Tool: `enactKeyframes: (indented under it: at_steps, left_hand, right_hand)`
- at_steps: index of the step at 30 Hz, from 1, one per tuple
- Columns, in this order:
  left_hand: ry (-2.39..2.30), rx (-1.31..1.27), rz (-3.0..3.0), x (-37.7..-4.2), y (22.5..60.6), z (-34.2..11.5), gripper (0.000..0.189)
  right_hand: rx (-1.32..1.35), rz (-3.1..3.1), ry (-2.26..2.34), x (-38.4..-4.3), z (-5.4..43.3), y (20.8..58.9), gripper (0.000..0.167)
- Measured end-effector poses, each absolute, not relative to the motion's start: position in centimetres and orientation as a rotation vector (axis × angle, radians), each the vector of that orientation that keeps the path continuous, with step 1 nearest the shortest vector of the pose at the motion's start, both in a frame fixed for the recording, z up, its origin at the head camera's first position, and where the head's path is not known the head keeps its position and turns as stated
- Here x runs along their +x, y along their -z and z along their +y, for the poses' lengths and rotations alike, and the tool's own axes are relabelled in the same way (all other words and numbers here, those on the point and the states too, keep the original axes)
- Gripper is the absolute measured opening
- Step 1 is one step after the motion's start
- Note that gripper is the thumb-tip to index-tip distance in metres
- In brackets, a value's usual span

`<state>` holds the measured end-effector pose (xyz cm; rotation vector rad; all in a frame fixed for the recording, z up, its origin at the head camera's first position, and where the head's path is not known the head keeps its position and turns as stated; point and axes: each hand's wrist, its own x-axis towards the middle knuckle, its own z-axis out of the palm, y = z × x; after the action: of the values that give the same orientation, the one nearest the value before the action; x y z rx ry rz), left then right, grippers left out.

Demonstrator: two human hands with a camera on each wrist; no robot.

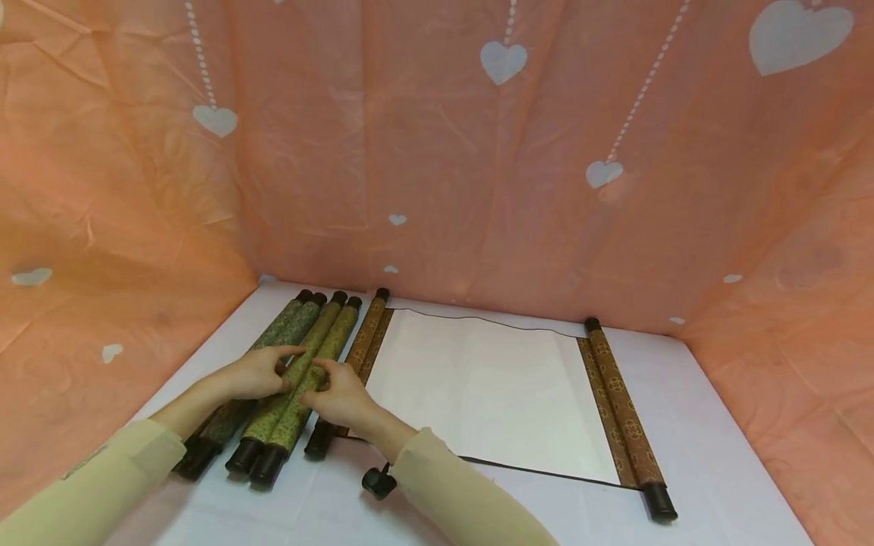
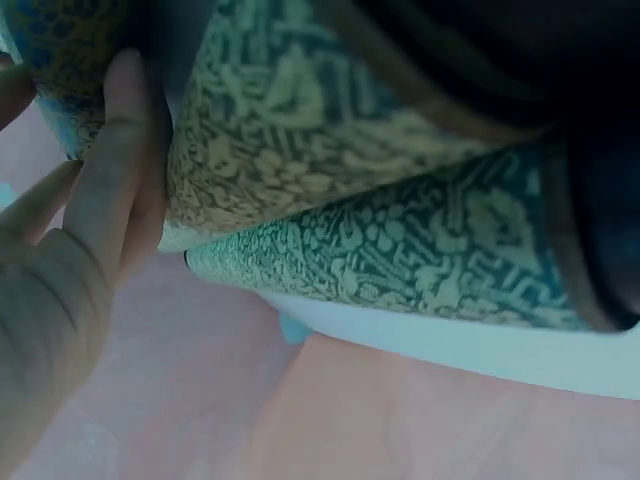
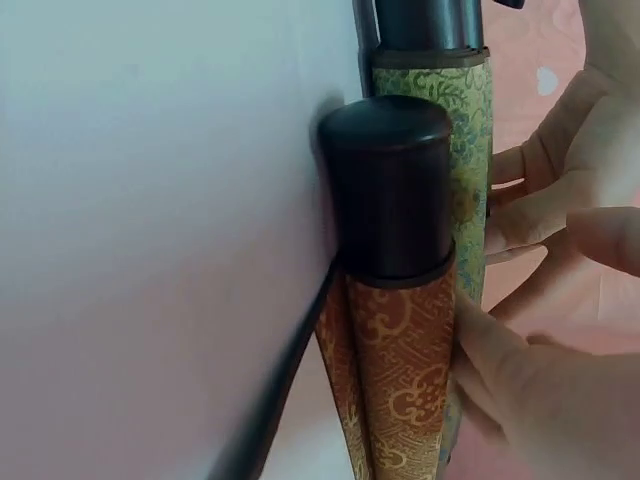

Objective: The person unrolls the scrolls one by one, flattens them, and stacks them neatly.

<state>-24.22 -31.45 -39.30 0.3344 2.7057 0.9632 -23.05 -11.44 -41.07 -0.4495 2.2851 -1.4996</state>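
A yellow-green patterned scroll (image 1: 334,334), its two rolls side by side with black end knobs, lies slanted on the left of the table. My left hand (image 1: 256,373) grips its left roll, thumb and forefinger spread along it. On the right roll my right hand (image 1: 344,394) pinches with thumb and forefinger. In the left wrist view, the left fingers (image 2: 125,150) press against the yellow-and-blue roll (image 2: 70,40). The right wrist view has both hands beside the scroll (image 3: 472,150), the right hand (image 3: 540,380) partly hidden behind a brown roll (image 3: 400,370).
Left of it lies a darker green scroll (image 1: 290,322), seen close in the left wrist view. To the right, a brown scroll (image 1: 617,387) is spread, showing white paper (image 1: 478,387). A small black object (image 1: 378,482) is by the right sleeve. Pink heart-patterned cloth (image 1: 437,152) encloses the table.
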Motion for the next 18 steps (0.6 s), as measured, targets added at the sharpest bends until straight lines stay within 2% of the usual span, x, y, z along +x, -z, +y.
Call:
enactKeyframes:
  at_steps: [7, 18]
  left_hand:
    - [-1.088, 0.295, 2.568, -24.1, 38.4, -32.1, 0.079]
    - [-1.183, 0.269, 2.524, -23.6, 37.0, -32.9, 0.074]
  right_hand:
    - [-0.307, 2.171, 1.622, -23.3, -11.9, 40.9, 0.066]
    - [-0.311, 2.094, 1.779, -23.0, -11.6, 41.6, 0.064]
